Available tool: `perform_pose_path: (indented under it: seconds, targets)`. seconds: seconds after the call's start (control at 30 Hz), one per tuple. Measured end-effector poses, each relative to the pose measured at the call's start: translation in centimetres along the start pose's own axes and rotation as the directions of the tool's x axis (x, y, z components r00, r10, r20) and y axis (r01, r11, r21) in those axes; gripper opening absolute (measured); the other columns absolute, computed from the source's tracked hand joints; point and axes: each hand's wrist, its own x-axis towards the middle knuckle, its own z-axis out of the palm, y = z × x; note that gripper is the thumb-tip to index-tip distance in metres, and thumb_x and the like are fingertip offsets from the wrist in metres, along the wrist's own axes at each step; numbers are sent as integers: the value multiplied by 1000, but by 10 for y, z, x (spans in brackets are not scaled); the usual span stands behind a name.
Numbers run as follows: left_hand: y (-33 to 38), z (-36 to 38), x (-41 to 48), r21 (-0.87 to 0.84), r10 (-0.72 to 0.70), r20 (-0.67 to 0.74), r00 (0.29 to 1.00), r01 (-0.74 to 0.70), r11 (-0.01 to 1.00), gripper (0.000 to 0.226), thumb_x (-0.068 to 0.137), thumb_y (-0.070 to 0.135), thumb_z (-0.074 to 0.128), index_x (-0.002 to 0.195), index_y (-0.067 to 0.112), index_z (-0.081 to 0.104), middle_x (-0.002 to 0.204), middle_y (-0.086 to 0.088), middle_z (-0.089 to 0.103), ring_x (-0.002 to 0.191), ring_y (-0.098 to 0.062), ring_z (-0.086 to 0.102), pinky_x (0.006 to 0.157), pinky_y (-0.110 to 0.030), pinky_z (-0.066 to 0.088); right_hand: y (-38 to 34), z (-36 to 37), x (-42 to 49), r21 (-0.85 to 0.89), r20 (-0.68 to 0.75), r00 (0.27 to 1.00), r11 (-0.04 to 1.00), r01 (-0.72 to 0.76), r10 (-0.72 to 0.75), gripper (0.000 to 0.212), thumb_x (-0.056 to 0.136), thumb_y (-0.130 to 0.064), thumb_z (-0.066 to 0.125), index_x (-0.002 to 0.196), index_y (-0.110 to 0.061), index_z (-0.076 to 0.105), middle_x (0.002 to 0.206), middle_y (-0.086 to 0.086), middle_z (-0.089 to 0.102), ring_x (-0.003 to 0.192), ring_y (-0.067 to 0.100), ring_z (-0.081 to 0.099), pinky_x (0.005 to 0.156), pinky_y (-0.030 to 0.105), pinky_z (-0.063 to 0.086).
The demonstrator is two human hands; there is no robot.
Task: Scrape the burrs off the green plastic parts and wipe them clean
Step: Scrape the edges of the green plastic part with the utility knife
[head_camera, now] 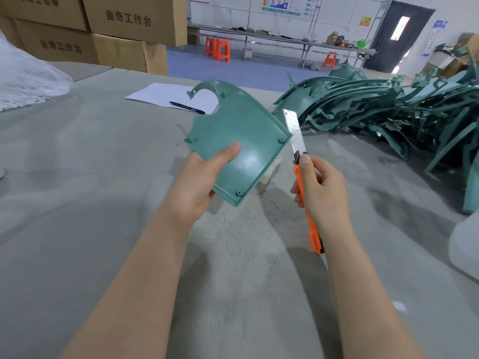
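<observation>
Grey felt worktop (103, 203); cartons (103, 29), orange stools (217, 49) behind. Our left hand (199, 182) grips green part (241, 141), right hand (324, 193) fingers curled round knife (300, 156).

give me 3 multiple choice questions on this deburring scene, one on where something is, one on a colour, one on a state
1. Where does the pen lie?
A. on the white paper
B. on the pile of green parts
C. in the left hand

2. What colour is the knife handle?
A. blue
B. orange
C. black

3. How is the green part held?
A. flat on the table, untouched
B. gripped by the left hand, above the table
C. pinned under the right hand

Key:
1 A: the pen rests on the white paper, behind the hands.
2 B: the knife in the right hand has an orange handle and its blade is extended.
3 B: the left hand grips the green part, thumb on top, with the blade against its right edge.
</observation>
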Motion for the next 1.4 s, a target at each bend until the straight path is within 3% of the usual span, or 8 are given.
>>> perform_pose_path:
  seconds: [0.07,0.33,0.53,0.7,0.8,1.07,1.27,1.4]
  targets:
    - [0,-1,0,-5,1,4,1000,-1,1000,21,91,16,61,112,21,63,105,6,73,95,-10,70,75,-24,57,0,1,-1,0,19,1000,1000,-7,7,25,100,-37,47,85,-27,64,58,0,58,49,10,51,54,28,46]
    - [-1,-2,2,-13,-1,16,1000,1,1000,23,91,16,61,115,20,62,109,4,72,99,-12,69,81,-27,57,-3,-1,-2,41,-36,999,999,-33,34,32,100,-42,45,82,-22,63,55,-2,57,47,8,51,46,20,45]
    - [-1,-2,1,-7,3,13,1000,-3,1000,27,91,16,61,118,20,61,110,4,72,100,-13,69,82,-27,57,-3,1,-3,20,-10,1000,1000,-22,23,35,99,-45,46,81,-21,64,53,-2,56,48,10,51,55,34,47]
    - [0,-3,1,-26,-6,6,1000,6,1000,34,91,16,61,125,16,58,114,1,70,102,-14,68,83,-28,56,-2,1,-3,30,2,1000,999,-17,17,34,99,-44,48,81,-20,64,54,0,56,47,10,51,51,29,46]
    - [1,-3,1,-42,-1,7,1000,2,999,29,91,16,61,119,18,61,112,2,71,100,-13,68,81,-27,57,-2,3,-3,37,25,1000,999,-14,13,34,99,-43,48,81,-19,65,55,1,56,48,9,51,47,25,45]
    - [0,-3,2,-87,17,-50,999,-21,996,16,91,14,62,104,21,65,98,6,74,90,-9,71,72,-23,57,-1,13,-8,-56,157,982,992,116,-105,30,98,-42,50,74,-29,64,53,-1,56,49,12,51,55,37,46]
    - [-1,-2,4,-93,35,-98,995,-44,995,15,91,12,61,103,20,65,94,6,74,85,-9,71,67,-23,56,-1,18,-12,-121,285,939,964,235,-193,23,98,-39,51,80,-33,64,55,-24,58,46,3,52,56,27,44]
    - [0,-7,5,-83,14,-93,996,-21,996,14,92,14,61,104,20,66,97,6,75,89,-10,71,70,-24,56,-1,14,-10,-109,248,952,971,212,-180,24,97,-41,52,78,-36,64,55,-19,59,48,2,52,56,31,46]
